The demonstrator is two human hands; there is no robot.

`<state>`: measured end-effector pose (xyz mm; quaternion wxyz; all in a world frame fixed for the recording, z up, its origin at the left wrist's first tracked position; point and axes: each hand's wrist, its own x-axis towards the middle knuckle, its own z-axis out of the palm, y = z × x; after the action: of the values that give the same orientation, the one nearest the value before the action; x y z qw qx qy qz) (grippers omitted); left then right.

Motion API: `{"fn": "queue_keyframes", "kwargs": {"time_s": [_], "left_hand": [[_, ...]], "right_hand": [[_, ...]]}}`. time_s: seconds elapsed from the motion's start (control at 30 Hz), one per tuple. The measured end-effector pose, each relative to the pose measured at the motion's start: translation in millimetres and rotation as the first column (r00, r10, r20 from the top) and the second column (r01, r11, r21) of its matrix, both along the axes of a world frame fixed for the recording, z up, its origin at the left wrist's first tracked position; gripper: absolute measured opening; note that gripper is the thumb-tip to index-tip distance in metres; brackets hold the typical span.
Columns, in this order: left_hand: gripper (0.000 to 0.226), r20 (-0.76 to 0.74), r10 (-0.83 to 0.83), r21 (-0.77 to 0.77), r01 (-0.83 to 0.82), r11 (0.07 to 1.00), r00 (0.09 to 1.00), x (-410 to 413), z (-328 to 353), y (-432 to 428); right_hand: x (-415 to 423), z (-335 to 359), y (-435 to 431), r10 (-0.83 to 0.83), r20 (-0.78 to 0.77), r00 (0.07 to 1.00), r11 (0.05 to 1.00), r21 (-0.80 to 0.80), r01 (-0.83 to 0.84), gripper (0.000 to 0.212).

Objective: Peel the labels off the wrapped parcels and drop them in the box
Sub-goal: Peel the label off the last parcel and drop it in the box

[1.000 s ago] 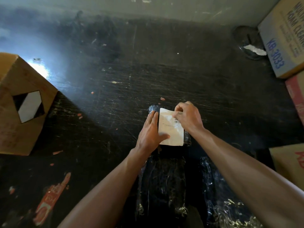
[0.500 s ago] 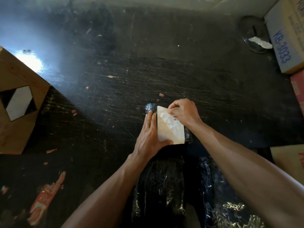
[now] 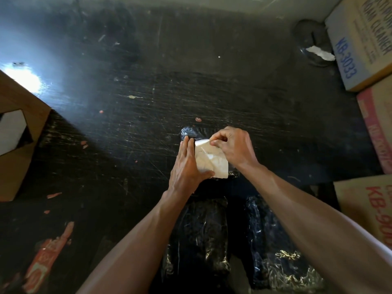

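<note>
In the frame's centre, the left hand point(image 3: 186, 166) lay flat with straight fingers, pressing the black wrapped parcel point(image 3: 189, 132) onto the dark table point(image 3: 148, 81). The right hand point(image 3: 233, 149) pinched the curled top corner of the white label point(image 3: 212, 165). The brown box point(image 3: 21, 166) stood at the left edge.

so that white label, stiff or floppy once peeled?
Probably floppy: the label is creased and its top edge curls where the right hand pinches it. Likely light, being thin. The left hand braces the parcel, so it may cling.

Scratched black surface point(image 3: 212, 92) — wrapped parcels point(image 3: 203, 236), cardboard boxes point(image 3: 21, 177), red scraps point(image 3: 198, 119)
</note>
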<state>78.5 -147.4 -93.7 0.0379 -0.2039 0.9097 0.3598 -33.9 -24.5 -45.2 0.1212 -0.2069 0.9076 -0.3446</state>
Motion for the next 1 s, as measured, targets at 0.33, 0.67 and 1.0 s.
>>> {"fn": "queue_keyframes", "kwargs": {"time_s": [0.33,0.67,1.0], "left_hand": [[0.127,0.022,-0.014,0.015,0.014,1.0,1.0,-10.0,3.0,-7.1],[0.126,0.066,-0.43,-0.131,0.435,0.891,0.9,-19.1,7.8,-43.0],[0.116,0.036,-0.48,-0.089,0.482,0.872,0.876,-26.8,2.6,-58.4]], "right_hand": [[18.0,14.7,6.4,0.03,-0.013,0.999,0.997,-0.065,-0.031,0.007],[4.2,16.6,19.8,0.024,0.0,1.0,1.0,0.02,-0.024,0.016],[7.6,21.2,15.9,-0.012,-0.01,1.0,1.0,-0.02,0.012,0.009]]}}
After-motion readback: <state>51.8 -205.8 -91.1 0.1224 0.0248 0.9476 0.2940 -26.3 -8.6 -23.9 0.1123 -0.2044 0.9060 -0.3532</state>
